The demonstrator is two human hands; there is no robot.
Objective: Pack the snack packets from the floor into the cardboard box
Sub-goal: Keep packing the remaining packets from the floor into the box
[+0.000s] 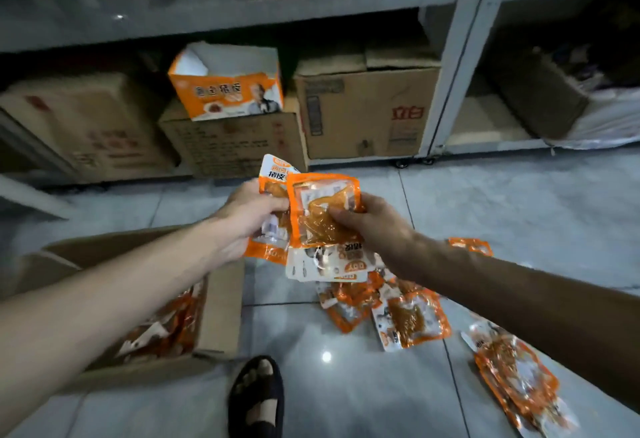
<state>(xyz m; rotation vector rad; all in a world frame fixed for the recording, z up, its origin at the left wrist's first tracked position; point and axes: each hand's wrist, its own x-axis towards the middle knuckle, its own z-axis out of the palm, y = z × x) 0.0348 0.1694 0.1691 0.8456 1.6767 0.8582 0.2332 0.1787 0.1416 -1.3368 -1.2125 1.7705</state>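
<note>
My left hand (247, 211) grips a small stack of orange-and-white snack packets (273, 174) held up over the floor. My right hand (375, 224) pinches another orange packet (323, 209) against the front of that stack, and more packets (329, 261) hang below it. An open cardboard box (221, 302) stands on the floor at the lower left, under my left forearm, with several packets (166, 330) inside. Loose packets (412, 320) lie on the tiles under my right arm, and more packets (519, 375) lie at the lower right.
A metal shelf rack (446, 67) runs across the back, its bottom level filled with brown cartons (367, 108) and an open orange-and-white display box (225, 88). My sandalled foot (258, 396) stands on the grey tiles beside the box.
</note>
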